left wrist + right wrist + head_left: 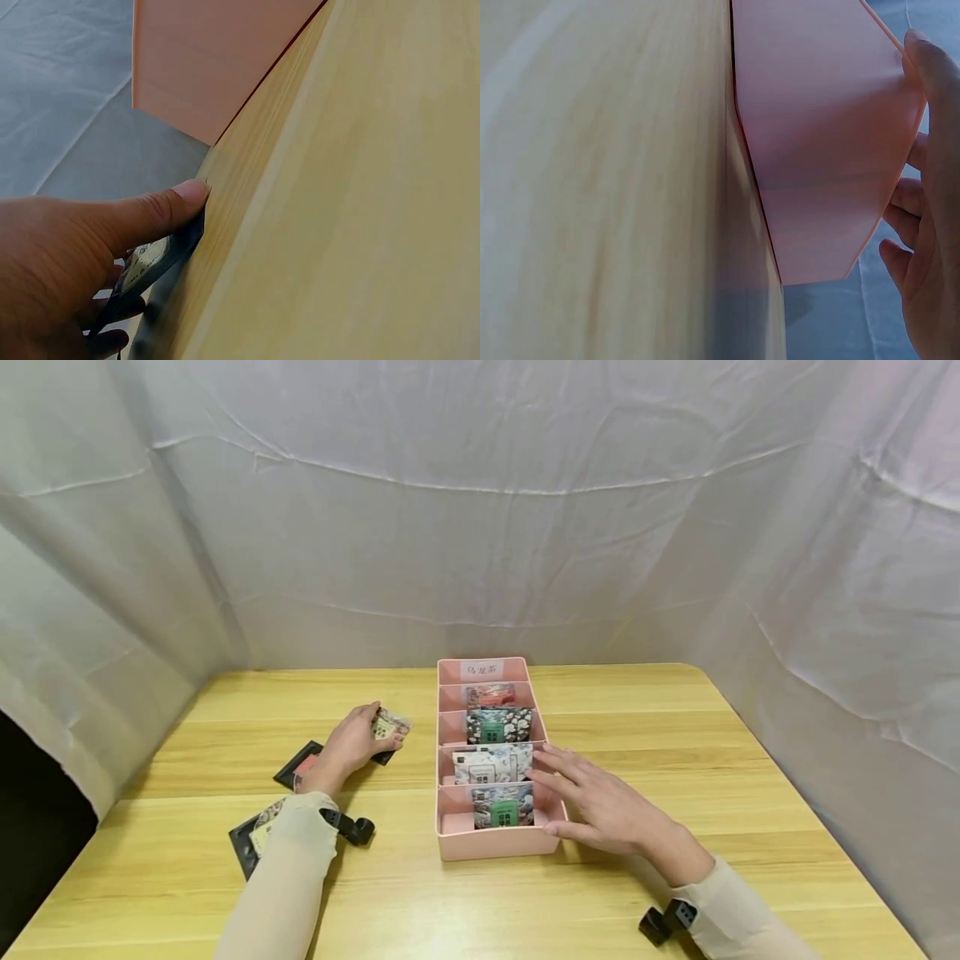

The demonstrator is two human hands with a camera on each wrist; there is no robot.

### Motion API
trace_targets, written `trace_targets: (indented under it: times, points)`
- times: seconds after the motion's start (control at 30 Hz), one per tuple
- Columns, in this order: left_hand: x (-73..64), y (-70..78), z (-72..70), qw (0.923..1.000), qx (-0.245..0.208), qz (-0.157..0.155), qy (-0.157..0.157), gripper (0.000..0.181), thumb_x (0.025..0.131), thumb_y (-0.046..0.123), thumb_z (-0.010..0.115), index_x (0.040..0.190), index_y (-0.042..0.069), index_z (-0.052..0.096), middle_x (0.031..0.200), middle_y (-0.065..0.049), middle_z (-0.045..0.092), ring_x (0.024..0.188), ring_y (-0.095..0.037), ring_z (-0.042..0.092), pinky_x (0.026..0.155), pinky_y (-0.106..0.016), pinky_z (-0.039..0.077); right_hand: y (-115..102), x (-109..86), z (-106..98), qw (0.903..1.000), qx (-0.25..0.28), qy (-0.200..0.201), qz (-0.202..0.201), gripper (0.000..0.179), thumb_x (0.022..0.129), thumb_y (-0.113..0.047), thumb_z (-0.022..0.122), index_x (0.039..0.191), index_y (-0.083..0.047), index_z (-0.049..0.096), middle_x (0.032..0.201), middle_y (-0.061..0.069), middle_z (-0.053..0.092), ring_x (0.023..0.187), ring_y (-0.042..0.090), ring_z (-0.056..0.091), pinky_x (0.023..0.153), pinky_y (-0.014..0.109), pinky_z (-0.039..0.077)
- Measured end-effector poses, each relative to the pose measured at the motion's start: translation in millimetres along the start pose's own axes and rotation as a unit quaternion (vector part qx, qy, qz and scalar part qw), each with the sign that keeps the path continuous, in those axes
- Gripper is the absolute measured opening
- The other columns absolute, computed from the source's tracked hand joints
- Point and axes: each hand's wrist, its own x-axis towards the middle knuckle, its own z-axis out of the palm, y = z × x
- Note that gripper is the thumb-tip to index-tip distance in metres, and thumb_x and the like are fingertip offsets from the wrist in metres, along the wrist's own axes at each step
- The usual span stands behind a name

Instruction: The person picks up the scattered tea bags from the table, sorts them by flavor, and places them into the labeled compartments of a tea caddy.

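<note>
1. Left-hand grip (351,743): a thin, dark-edged sachet with a cream label (388,725) is pinched between thumb and fingers, left of the box, apparently so that the flat packet is held securely.
2. Right-hand grip (600,802): nothing is held; the fingers are spread at the right rim of a long, pink, five-compartment box (498,843), perhaps so that it is steadied.
3. Patterned, colourful sachets (506,810) are stood in the front four compartments, seemingly kept upright by the dividers.
4. Two dark-bordered sachets (243,843) are laid on the pale wood-grain surface (405,902), partly hidden by the left arm.
</note>
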Motion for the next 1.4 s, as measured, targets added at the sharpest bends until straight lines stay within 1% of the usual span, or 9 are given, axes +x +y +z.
trace_targets:
  times: [0.23, 0.4, 0.57, 0.67, 0.8, 0.97, 1.1, 1.2, 1.4]
  points:
    - [-5.0, 1.5, -5.1, 0.9995, 0.021, 0.012, 0.018, 0.084, 0.087, 0.034, 0.076, 0.147, -0.007, 0.035, 0.144, -0.030, 0.040, 0.128, -0.045, 0.042, 0.104, -0.057, 0.039, 0, 0.1, 1, 1.0000, -0.002, -0.002, 0.001, 0.069, 0.096, -0.055, 0.052, 0.150, -0.012, 0.041, 0.158, 0.011, 0.028, 0.145, 0.029, 0.023, 0.113, 0.052, 0.030]
    - [-7.7, 2.3, -7.3, 0.9987, 0.023, 0.025, 0.039, 0.082, 0.084, 0.034, 0.078, 0.146, -0.004, 0.039, 0.140, -0.028, 0.045, 0.124, -0.044, 0.047, 0.100, -0.056, 0.043, -1, 0.4, 2, 1.0000, 0.001, -0.005, 0.006, 0.069, 0.096, -0.055, 0.052, 0.149, -0.012, 0.041, 0.159, 0.011, 0.028, 0.145, 0.029, 0.023, 0.113, 0.052, 0.030]
    - [-8.7, 2.0, -9.3, 0.9980, 0.022, 0.024, 0.054, 0.076, 0.086, 0.028, 0.077, 0.146, 0.000, 0.041, 0.140, -0.026, 0.045, 0.122, -0.043, 0.049, 0.098, -0.058, 0.043, -1, 1.0, 2, 1.0000, 0.000, -0.001, 0.004, 0.069, 0.096, -0.055, 0.052, 0.149, -0.011, 0.042, 0.158, 0.011, 0.029, 0.145, 0.029, 0.024, 0.113, 0.051, 0.030]
    - [-9.7, 3.5, -11.4, 0.9980, 0.011, 0.023, 0.058, 0.069, 0.089, 0.022, 0.074, 0.147, 0.002, 0.042, 0.140, -0.025, 0.045, 0.121, -0.042, 0.050, 0.098, -0.058, 0.043, -2, 1.1, 2, 1.0000, 0.001, 0.001, 0.002, 0.069, 0.096, -0.055, 0.052, 0.148, -0.011, 0.043, 0.158, 0.012, 0.029, 0.145, 0.029, 0.024, 0.113, 0.051, 0.030]
    - [-11.4, 6.2, -15.4, 0.9975, 0.000, 0.028, 0.064, 0.060, 0.092, 0.016, 0.071, 0.144, 0.003, 0.045, 0.135, -0.025, 0.049, 0.118, -0.041, 0.051, 0.096, -0.057, 0.045, -2, 1.3, 2, 1.0000, 0.000, -0.001, 0.004, 0.069, 0.096, -0.055, 0.052, 0.149, -0.011, 0.042, 0.158, 0.012, 0.029, 0.145, 0.029, 0.024, 0.112, 0.051, 0.031]
    - [-11.0, 9.6, -21.2, 0.9974, 0.001, 0.031, 0.065, 0.053, 0.094, 0.017, 0.067, 0.142, 0.005, 0.048, 0.129, -0.024, 0.054, 0.112, -0.040, 0.055, 0.093, -0.056, 0.047, -1, 1.0, 2, 1.0000, 0.000, 0.001, 0.003, 0.069, 0.096, -0.055, 0.052, 0.149, -0.012, 0.042, 0.158, 0.012, 0.029, 0.145, 0.029, 0.024, 0.112, 0.051, 0.031]
    - [-9.7, 12.9, -25.1, 0.9978, -0.008, 0.031, 0.059, 0.048, 0.096, 0.017, 0.064, 0.141, 0.005, 0.050, 0.120, -0.021, 0.059, 0.101, -0.035, 0.059, 0.082, -0.049, 0.051, 0, 0.5, 1, 1.0000, -0.001, 0.004, 0.001, 0.069, 0.096, -0.055, 0.052, 0.149, -0.012, 0.042, 0.158, 0.012, 0.029, 0.145, 0.029, 0.024, 0.112, 0.052, 0.032]
    - [-10.0, 15.4, -27.9, 0.9972, -0.016, 0.036, 0.064, 0.040, 0.098, 0.017, 0.062, 0.135, 0.004, 0.056, 0.113, -0.019, 0.063, 0.093, -0.031, 0.061, 0.073, -0.044, 0.052, -1, 0.3, 1, 1.0000, -0.001, 0.003, 0.000, 0.069, 0.096, -0.055, 0.052, 0.149, -0.012, 0.041, 0.158, 0.012, 0.029, 0.145, 0.029, 0.023, 0.112, 0.052, 0.032]
    - [-13.3, 20.8, -33.0, 0.9953, -0.041, 0.044, 0.076, 0.029, 0.100, 0.020, 0.059, 0.125, 0.005, 0.062, 0.114, -0.014, 0.066, 0.095, -0.030, 0.063, 0.076, -0.045, 0.053, 0, -0.3, 1, 1.0000, -0.002, 0.001, 0.001, 0.069, 0.096, -0.055, 0.052, 0.149, -0.012, 0.041, 0.158, 0.012, 0.029, 0.145, 0.029, 0.024, 0.112, 0.051, 0.031]
